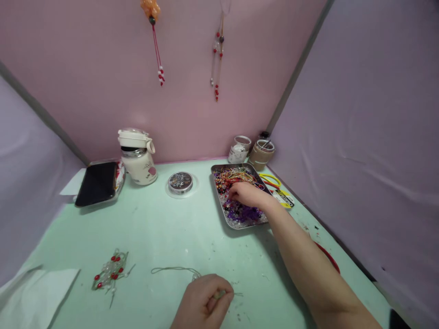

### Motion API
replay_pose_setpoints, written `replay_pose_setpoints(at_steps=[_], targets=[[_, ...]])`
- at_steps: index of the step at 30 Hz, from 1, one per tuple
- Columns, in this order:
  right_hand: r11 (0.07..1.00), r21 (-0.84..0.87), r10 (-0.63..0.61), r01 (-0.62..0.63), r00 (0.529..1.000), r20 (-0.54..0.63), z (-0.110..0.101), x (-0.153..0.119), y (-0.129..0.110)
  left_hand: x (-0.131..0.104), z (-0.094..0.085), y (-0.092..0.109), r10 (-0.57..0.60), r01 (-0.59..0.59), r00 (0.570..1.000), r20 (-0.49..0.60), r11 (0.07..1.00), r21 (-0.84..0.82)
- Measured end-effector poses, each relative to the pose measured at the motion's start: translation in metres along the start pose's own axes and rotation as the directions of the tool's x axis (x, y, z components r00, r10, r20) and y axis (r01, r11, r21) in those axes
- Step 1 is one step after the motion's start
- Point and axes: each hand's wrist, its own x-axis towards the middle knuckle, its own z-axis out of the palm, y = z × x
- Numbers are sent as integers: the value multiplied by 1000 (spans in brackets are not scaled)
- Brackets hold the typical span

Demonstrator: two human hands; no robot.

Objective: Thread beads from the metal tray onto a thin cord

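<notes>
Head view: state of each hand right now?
Left hand: closed, holding a thin greenish-beige looped cord.
Right hand: in a rectangular silver metal bead tray; grip cannot be told.

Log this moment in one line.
left hand: pinching looped cord | right hand: at beads in metal tray | table: red-beaded bundle, left side

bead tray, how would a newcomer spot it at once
On the green table, right of centre, the right hand is in the bead tray. Unlike the jars behind, it is shallow and rectangular, with purple beads and tangled cords.
</notes>
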Motion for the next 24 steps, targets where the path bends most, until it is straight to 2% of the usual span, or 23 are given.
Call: replay_pose_setpoints(at_steps=[2, 6, 10, 19, 24], targets=[[997, 47, 53, -54, 998, 22, -8, -7, 2, 0, 0, -1, 6, -6, 1000, 2, 1000, 13], [988, 19, 154, -153, 982, -112, -25, -13, 6, 0, 1, 0, 12, -11, 1000, -10, 1000, 25], [974, -37, 216, -222, 969, -122, -32, -15, 14, 0, 2, 3, -9, 11, 998, -64, 1000, 28], [979, -13, 197, -202, 967, -161, -25, -19, 26, 0, -1, -2, 41, -40, 999, -8, 998, 45], [975, -55, 206, -216, 967, -149, -27, -18, 25, -1, 3, 3, -7, 9, 996, -89, 1000, 22]])
